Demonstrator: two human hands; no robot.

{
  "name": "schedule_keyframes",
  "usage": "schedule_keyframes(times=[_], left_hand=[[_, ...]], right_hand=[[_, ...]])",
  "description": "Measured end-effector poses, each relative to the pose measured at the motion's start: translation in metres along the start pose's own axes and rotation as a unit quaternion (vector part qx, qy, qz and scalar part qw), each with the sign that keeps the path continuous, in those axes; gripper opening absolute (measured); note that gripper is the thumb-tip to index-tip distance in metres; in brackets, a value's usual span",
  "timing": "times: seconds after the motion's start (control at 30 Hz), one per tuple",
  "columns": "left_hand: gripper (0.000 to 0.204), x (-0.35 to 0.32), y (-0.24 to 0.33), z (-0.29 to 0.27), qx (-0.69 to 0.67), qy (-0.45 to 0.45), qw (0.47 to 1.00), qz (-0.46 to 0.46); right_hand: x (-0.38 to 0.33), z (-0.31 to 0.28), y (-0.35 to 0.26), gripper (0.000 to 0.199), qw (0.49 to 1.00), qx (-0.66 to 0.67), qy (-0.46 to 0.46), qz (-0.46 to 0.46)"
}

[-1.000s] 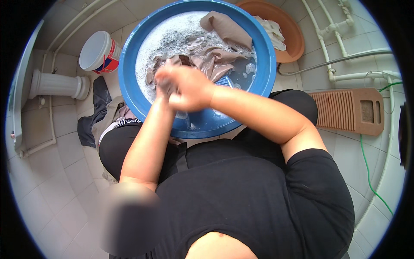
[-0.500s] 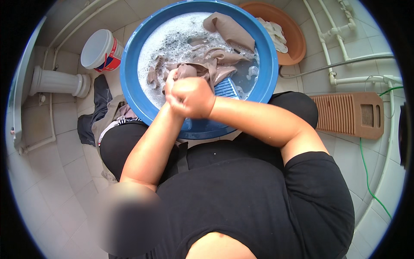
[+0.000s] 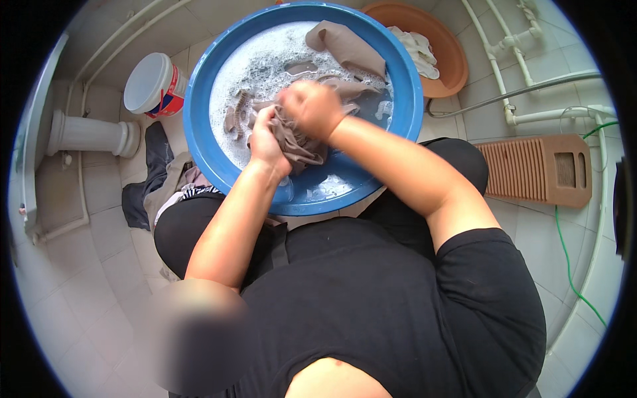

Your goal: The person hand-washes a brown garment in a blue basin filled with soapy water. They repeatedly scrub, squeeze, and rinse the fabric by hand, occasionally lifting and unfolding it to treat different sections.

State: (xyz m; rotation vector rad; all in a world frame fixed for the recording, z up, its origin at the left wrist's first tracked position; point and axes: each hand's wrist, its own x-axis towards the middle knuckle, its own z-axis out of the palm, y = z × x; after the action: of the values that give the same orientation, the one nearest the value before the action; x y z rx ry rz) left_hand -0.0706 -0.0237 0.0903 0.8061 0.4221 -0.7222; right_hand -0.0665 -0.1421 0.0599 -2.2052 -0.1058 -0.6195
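Observation:
A big blue basin [image 3: 202, 142] of soapy water sits on the tiled floor between my knees. Wet beige-brown cloth [image 3: 298, 142] is bunched between both hands over the basin's middle. My left hand [image 3: 265, 139] grips its lower part and my right hand [image 3: 312, 106] is closed on its upper part, the two pressed close together. More of the same beige cloth [image 3: 348, 43] drapes over the basin's far rim and lies in the foam.
An orange basin [image 3: 451, 60] with white cloth stands at the back right. A white tub with a red label [image 3: 152, 83] stands left of the blue basin. Dark clothes [image 3: 156, 172] lie heaped on the floor at left. A brown ribbed washboard [image 3: 537, 169] lies right, near white pipes and a green cord.
My hands have pulled apart along the cloth and shifted farther into the basin, with the right hand now above the left; before they were clasped together nearer me.

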Motion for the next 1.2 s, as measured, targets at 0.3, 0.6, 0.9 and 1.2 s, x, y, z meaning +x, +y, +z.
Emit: schedule_keyframes(times=[0.3, 0.6, 0.9, 1.2], left_hand=[[0.081, -0.011, 0.033, -0.005, 0.771, -0.019, 0.517, 0.372], [0.030, -0.006, 0.056, -0.006, 0.064, -0.243, 0.966, 0.062], [0.040, 0.015, 0.021, -0.032, 0.039, -0.057, 0.996, -0.061], [0.058, 0.033, -0.004, -0.041, 0.624, -0.032, 0.773, 0.113]], right_hand=[[0.047, -0.064, -0.002, 0.028, 0.954, 0.088, -0.265, 0.108], [0.030, -0.071, 0.055, 0.056, 0.907, 0.115, -0.405, 0.022], [0.015, -0.080, 0.081, 0.032, 0.869, -0.328, -0.301, 0.213], [-0.034, -0.041, 0.132, 0.030, 0.812, -0.407, -0.408, 0.095]])
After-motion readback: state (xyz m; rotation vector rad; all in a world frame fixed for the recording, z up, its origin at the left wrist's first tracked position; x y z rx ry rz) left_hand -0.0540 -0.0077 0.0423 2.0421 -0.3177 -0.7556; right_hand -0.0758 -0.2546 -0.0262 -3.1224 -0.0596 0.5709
